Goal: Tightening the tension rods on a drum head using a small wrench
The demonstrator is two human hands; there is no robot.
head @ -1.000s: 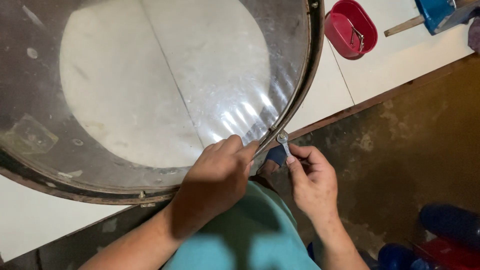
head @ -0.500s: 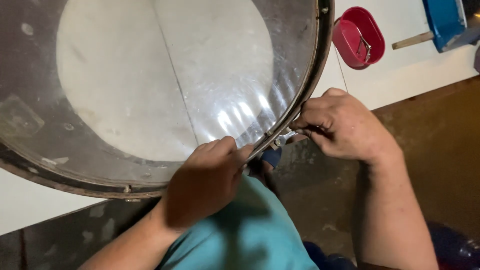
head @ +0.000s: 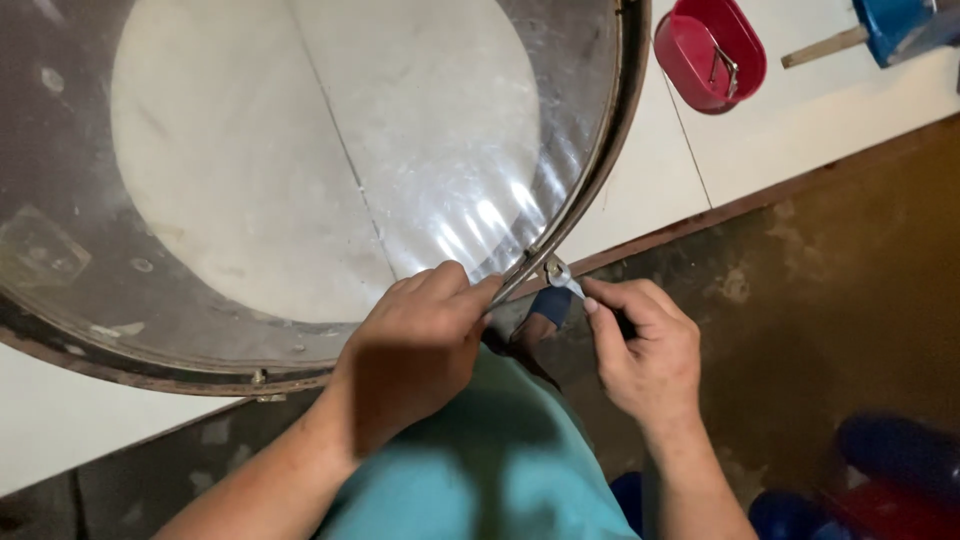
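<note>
A large round drum with a clear plastic head (head: pixel 330 150) and a dark metal hoop (head: pixel 610 160) lies flat below me on a white tiled floor. My left hand (head: pixel 415 345) grips the hoop's near edge, fingers curled over the rim. My right hand (head: pixel 645 350) holds a small silver wrench (head: pixel 562 278) whose head sits on a bolt at the hoop, just right of my left fingertips. My knee in teal cloth (head: pixel 490 460) is under both hands.
A red oval plastic container (head: pixel 705 50) with a metal piece inside sits at the upper right. A blue object with a wooden handle (head: pixel 870 30) lies beyond it. Brown floor (head: pixel 820 290) lies to the right, with blurred blue and red shapes (head: pixel 880 480) at the lower right.
My right hand pulled back from over the hoop to below the bolt, swinging the wrench toward me. My left hand kept its hold on the rim.
</note>
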